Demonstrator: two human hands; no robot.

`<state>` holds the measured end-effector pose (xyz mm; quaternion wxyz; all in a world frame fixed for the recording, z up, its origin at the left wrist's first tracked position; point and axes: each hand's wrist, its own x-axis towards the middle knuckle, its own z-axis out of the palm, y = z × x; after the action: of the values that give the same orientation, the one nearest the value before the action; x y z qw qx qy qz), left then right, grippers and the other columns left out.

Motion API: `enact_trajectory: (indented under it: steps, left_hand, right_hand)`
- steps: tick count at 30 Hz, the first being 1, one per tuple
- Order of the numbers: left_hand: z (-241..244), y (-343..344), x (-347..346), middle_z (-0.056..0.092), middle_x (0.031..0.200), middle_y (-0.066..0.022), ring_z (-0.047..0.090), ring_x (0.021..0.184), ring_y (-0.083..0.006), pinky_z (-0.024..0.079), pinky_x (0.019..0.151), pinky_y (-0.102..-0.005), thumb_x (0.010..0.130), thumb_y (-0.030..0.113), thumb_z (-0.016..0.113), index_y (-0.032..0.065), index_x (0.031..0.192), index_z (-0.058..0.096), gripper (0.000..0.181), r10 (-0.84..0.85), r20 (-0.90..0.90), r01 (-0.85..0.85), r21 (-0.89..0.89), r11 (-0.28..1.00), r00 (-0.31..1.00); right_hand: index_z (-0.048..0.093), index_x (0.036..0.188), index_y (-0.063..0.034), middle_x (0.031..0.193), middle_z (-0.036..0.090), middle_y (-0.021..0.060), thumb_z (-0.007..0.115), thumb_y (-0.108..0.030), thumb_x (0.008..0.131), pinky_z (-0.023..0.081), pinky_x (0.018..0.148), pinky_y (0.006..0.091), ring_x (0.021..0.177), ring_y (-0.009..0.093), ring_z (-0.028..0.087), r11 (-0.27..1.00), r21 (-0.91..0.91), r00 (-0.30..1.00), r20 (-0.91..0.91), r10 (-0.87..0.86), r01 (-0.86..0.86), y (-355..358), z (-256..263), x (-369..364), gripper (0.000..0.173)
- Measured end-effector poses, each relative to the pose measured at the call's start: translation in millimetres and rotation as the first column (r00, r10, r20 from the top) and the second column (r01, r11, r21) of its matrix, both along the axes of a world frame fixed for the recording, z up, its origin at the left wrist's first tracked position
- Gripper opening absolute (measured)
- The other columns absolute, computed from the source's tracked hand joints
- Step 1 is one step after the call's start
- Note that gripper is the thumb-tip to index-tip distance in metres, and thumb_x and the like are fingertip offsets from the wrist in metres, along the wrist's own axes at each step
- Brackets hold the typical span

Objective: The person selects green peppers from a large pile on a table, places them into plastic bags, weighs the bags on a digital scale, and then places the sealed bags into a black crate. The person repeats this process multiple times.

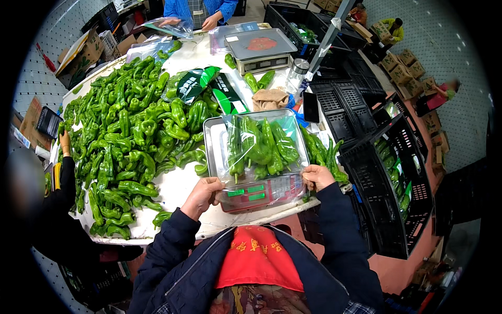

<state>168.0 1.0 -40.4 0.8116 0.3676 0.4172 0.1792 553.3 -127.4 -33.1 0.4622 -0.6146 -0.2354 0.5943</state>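
A clear plastic bag of green peppers point(257, 147) lies on the metal pan of a digital scale point(213, 137), its open end towards me over the lit displays. My left hand point(204, 196) pinches the bag's near left corner. At the near right corner, my right hand point(317, 177) has hold of the film between thumb and fingers. A large heap of loose green peppers point(117, 133) covers the table to the left. More long peppers point(319, 151) lie just right of the scale. Printed bags point(196, 84) rest on the heap beyond it.
A second scale point(261, 49), a glass jar point(298, 72), a brown cloth point(270, 99) and a phone point(311, 106) are farther back. Black crates point(376, 188) stand at the right. A co-worker's hand point(65, 143) holds a pepper at the left; another person point(200, 11) stands across the table.
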Motion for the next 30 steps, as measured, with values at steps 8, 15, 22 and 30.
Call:
enact_trajectory:
  steps: [8, 15, 22, 30]
  left_hand:
    - [8.0, -15.8, -17.1, 0.062, 0.095, -0.0149, 0.061, 0.08, -0.0336, 0.05, 0.068, -0.0377, 0.082, 0.0, 0.065, 0.0058, 0.1, 0.061, 0.02, 0.493, -0.382, 0.359, 0.922, 0.145, 0.782]
    - [43.1, 2.8, 5.5, 0.046, 0.149, -0.0112, 0.039, 0.141, -0.0343, 0.034, 0.113, -0.0495, 0.08, 0.015, 0.073, 0.0169, 0.132, 0.059, 0.054, 0.142, -0.574, 0.581, 0.725, -0.369, 0.807]
    - [19.6, 11.5, 21.3, 0.071, 0.115, -0.0116, 0.057, 0.124, -0.0295, 0.046, 0.101, -0.0365, 0.094, 0.011, 0.062, 0.0029, 0.098, 0.073, 0.014, -0.185, -0.13, 0.216, 0.77, 0.6, 0.974]
    - [21.3, 8.9, 60.9, 0.054, 0.057, -0.0123, 0.05, 0.049, -0.0164, 0.041, 0.05, -0.036, 0.093, 0.018, 0.066, -0.002, 0.071, 0.06, 0.03, 0.325, -0.106, -0.152, 0.723, 0.674, 0.94]
  right_hand:
    - [0.049, 0.14, -0.0082, 0.129, 0.057, 0.0186, 0.064, 0.005, 0.081, 0.048, 0.094, 0.0435, 0.109, 0.038, 0.058, 0.924, 0.264, 0.125, 0.963, -0.237, -0.276, -24.4, 20.8, -19.3, 0.062]
    - [0.064, 0.127, -0.0202, 0.148, 0.047, 0.0112, 0.068, -0.005, 0.082, 0.037, 0.107, 0.0537, 0.132, 0.038, 0.047, 0.667, 0.107, -0.071, 0.97, -0.234, -0.737, -17.0, 28.5, -25.6, 0.048]
    - [0.075, 0.107, -0.0094, 0.116, 0.072, 0.0087, 0.067, -0.015, 0.091, 0.032, 0.111, 0.0509, 0.137, 0.038, 0.045, 0.803, 0.365, 0.574, 0.818, -0.034, -0.472, -8.6, 17.2, -21.3, 0.018]
    - [0.064, 0.077, 0.0001, 0.075, 0.061, 0.0091, 0.066, -0.013, 0.091, 0.047, 0.074, 0.0366, 0.082, 0.028, 0.06, 0.777, 0.58, 0.592, 0.724, -0.354, -0.246, 26.0, 24.2, -41.3, 0.02]
